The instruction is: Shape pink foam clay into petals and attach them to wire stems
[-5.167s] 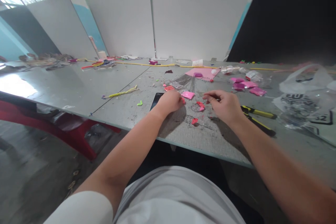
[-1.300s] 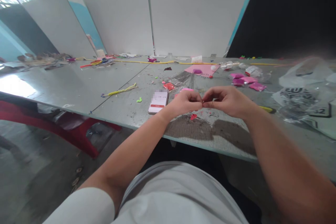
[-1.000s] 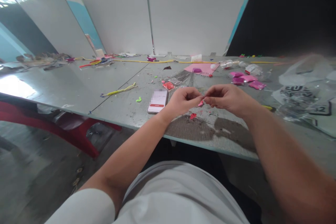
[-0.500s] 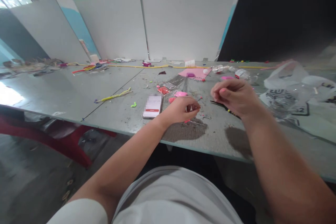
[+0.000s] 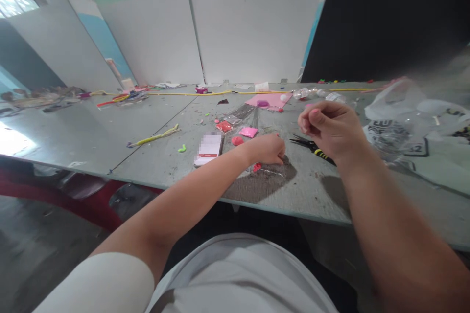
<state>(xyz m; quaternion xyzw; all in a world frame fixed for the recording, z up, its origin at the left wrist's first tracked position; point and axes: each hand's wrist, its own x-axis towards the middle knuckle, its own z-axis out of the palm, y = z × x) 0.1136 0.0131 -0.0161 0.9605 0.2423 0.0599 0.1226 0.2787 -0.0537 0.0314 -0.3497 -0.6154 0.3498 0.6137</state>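
My left hand [image 5: 270, 148] hovers low over the table with its fingers curled closed and turned away, so whatever they hold is hidden. To its right, my right hand [image 5: 330, 127] is raised with thumb and fingers pinched together; I cannot make out anything between them. Pliers with black jaws and yellow-black handles [image 5: 321, 154] lie partly beneath the right hand. Close under the left hand are a small red piece [image 5: 257, 167] and a thin wire. A round coral-red lump [image 5: 237, 141] and a pink packet [image 5: 248, 132] lie just beyond the left forearm.
A phone [image 5: 209, 149] lies left of the red lump. Farther back are a red packet [image 5: 224, 127], a bundle of thin wires [image 5: 238, 113] and a pink sheet [image 5: 270, 100]. A yellow twisted strand [image 5: 154, 138] lies left, a plastic bag [image 5: 389, 132] right.
My left hand has turned and moved slightly right, its fingers now curled out of sight. The thin wire at its fingertips no longer shows. More of the pliers is visible beside my right hand.
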